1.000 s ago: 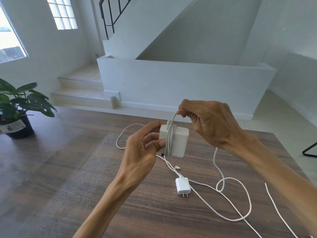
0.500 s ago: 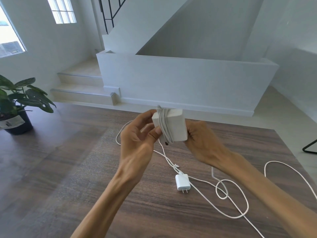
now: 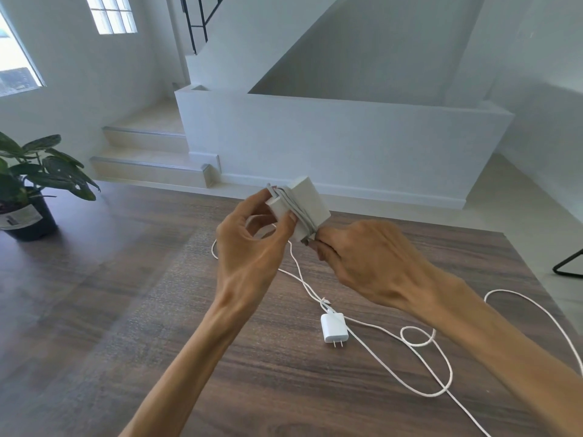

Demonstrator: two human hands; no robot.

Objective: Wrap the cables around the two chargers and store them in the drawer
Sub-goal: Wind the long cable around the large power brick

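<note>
Mid-wrap on the big charger [image 3: 299,209], frame centre above the surface [image 3: 126,310]: left hand [image 3: 252,247] grips the brick, right hand [image 3: 362,260] pinches the cable [image 3: 441,367] at its lower edge. Next, probably another turn under tension; small charger [image 3: 333,327] lies unwrapped at lower centre, drawer not in view.

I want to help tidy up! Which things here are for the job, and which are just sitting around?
For the job:
- big charger, held by left hand
- its cable, pulled by right hand
- small charger
- loose cable

Just sitting around:
- potted plant

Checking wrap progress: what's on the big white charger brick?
Several turns of white cable cross the large white square charger brick. Left hand grips its near corner; right hand hides the cable's lower end.
</note>
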